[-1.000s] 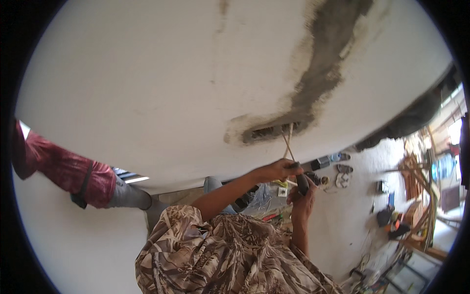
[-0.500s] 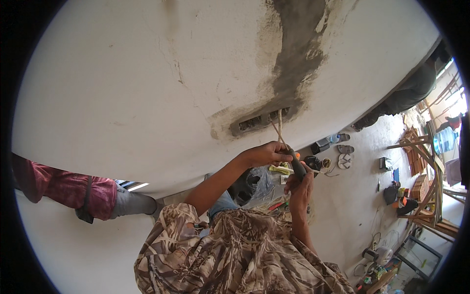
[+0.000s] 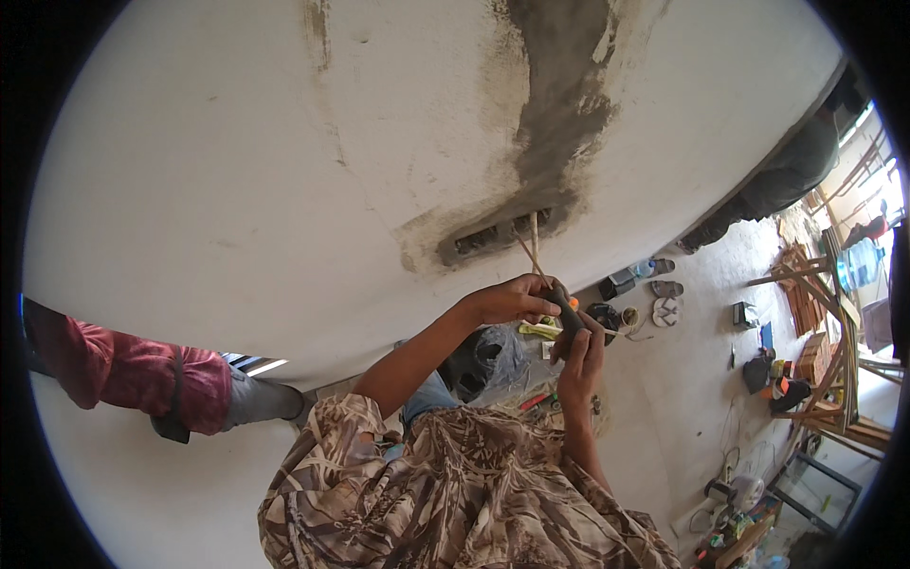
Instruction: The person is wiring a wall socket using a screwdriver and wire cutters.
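Observation:
Two recessed box openings [image 3: 479, 240] sit in a patch of grey plaster on the white wall. Pale cables [image 3: 534, 245] come out of the right-hand one and run down to my hands. Between both hands is a dark, elongated tool handle [image 3: 570, 321]; its working end is hidden, so its exact kind cannot be made out. My left hand [image 3: 518, 300] is closed, thumb and fingers pinching at the cable and the handle's upper end. My right hand [image 3: 578, 365] grips the handle's lower end from below. Loose cable ends [image 3: 637, 336] stick out to the right of my hands.
Another person in a dark red top [image 3: 201, 384] is at the left. Clear plastic sheeting [image 3: 507, 365] and tools lie below my arms. On the floor to the right are sandals [image 3: 666, 311], a wooden trestle [image 3: 834, 322], a large water bottle [image 3: 860, 265] and a fan [image 3: 747, 492].
The view has shifted slightly, so the wall openings appear a little further left. My right hand has moved slightly up along the dark handle, and the handle has turned a little.

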Motion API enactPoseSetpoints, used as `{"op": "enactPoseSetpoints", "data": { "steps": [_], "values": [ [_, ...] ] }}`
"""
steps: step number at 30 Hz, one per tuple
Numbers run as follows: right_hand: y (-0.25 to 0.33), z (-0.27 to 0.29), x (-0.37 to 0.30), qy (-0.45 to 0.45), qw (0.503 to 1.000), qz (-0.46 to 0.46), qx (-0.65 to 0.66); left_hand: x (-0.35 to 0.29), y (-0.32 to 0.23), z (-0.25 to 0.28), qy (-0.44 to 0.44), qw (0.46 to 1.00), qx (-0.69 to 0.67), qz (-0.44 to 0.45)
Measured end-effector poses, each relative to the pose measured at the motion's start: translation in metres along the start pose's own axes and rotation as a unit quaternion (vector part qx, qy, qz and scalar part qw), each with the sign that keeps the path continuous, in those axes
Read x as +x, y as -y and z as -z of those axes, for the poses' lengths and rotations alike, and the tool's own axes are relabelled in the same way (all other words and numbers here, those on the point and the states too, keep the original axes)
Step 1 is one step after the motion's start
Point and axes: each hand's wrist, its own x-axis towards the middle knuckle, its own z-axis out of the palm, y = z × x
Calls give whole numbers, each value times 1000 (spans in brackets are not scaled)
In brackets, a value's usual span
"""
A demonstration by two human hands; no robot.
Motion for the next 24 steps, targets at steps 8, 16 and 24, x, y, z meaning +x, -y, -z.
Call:
{"op": "enactPoseSetpoints", "data": {
  "steps": [8,16,24],
  "values": [
    [1,-8,2,-46,972,183,-142,9,12,12,-20,988,125,90],
    [-21,-7,-9,-27,967,186,-174,-2,-1,7,23,994,86,56],
    [13,-9,-10,-13,991,-82,103,-5,-1,0,-9,992,125,-7]
  ]
}}
